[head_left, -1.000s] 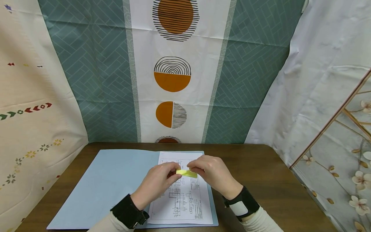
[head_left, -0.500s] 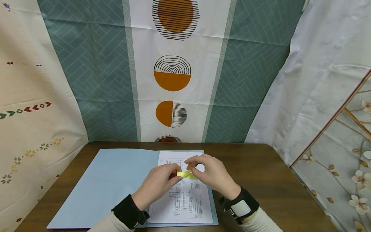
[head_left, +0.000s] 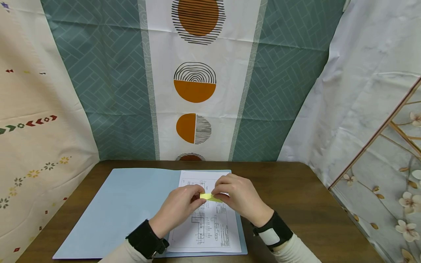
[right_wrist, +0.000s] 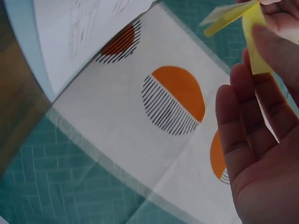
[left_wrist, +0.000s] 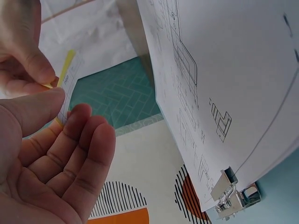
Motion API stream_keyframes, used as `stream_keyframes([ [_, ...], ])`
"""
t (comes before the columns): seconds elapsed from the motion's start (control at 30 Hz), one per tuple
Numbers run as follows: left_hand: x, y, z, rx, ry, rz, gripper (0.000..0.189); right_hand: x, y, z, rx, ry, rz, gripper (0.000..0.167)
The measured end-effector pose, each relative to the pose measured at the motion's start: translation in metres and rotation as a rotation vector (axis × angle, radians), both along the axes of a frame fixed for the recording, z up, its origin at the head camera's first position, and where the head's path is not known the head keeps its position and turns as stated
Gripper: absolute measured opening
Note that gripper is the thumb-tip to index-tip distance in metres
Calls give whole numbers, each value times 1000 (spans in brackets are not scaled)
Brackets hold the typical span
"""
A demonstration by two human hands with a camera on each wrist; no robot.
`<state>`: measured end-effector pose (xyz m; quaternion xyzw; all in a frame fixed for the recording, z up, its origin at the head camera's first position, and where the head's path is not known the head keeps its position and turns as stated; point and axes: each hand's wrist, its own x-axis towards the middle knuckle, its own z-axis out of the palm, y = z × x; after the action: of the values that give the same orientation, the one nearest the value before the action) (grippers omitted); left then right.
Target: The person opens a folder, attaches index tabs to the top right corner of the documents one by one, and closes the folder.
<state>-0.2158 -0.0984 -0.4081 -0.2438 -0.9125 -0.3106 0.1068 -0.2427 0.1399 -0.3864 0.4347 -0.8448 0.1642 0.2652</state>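
Over the papers, my left hand (head_left: pixel 179 204) pinches one end of a narrow pad of yellow sticky notes (head_left: pixel 206 196) between thumb and fingers. My right hand (head_left: pixel 242 197) comes in from the other side, thumb and fingertips at the pad's right end. In the right wrist view its thumb presses a yellow sticky strip (right_wrist: pixel 253 44) that stands away from the rest of the pad (right_wrist: pixel 228 19). The left wrist view shows the pad's pale printed back (left_wrist: pixel 68 87), partly behind my left thumb. My other left fingers are loosely curled.
Below the hands, a light blue folder (head_left: pixel 131 208) lies spread on the brown wooden table (head_left: pixel 289 215). White sheets with technical drawings (head_left: pixel 204 244) lie on its right side, with a metal clip (left_wrist: pixel 231 193) at their edge. Patterned cloth (head_left: pixel 128 91) hangs behind the table.
My right fingers spread and shifted at the pad half a second ago, and now close together on its right end. My left hand stays nearly still, still holding the pad.
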Motion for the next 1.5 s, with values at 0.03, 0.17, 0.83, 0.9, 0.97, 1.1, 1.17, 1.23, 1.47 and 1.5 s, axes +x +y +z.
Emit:
stream_keyframes([
  [0.03,0,0,0,1,-1,3,14,0,0,0,2,13,0,23],
  [0.17,0,-1,-1,15,-3,3,13,-1,2,1,-15,51,0,20],
  [0.83,3,2,3,12,-25,-47,12,-2,1,0,-43,80,-37,25],
  [0.9,3,2,3,13,-24,-52,12,-1,1,0,-44,77,-44,25],
  [0.97,3,2,3,14,-22,-54,12,-1,1,1,-46,73,-51,24],
  [1.1,3,2,2,13,-21,-55,13,-1,1,0,-55,71,-61,23],
  [1.17,2,2,1,10,-20,-59,14,-2,1,0,-63,71,-67,22],
  [1.23,2,3,1,9,-18,-64,16,-2,2,0,-72,69,-69,22],
  [1.47,0,2,-1,1,-2,-56,18,-3,2,4,-91,70,-56,23],
  [1.5,0,2,-2,-2,2,-54,18,-3,3,5,-96,68,-56,23],
])
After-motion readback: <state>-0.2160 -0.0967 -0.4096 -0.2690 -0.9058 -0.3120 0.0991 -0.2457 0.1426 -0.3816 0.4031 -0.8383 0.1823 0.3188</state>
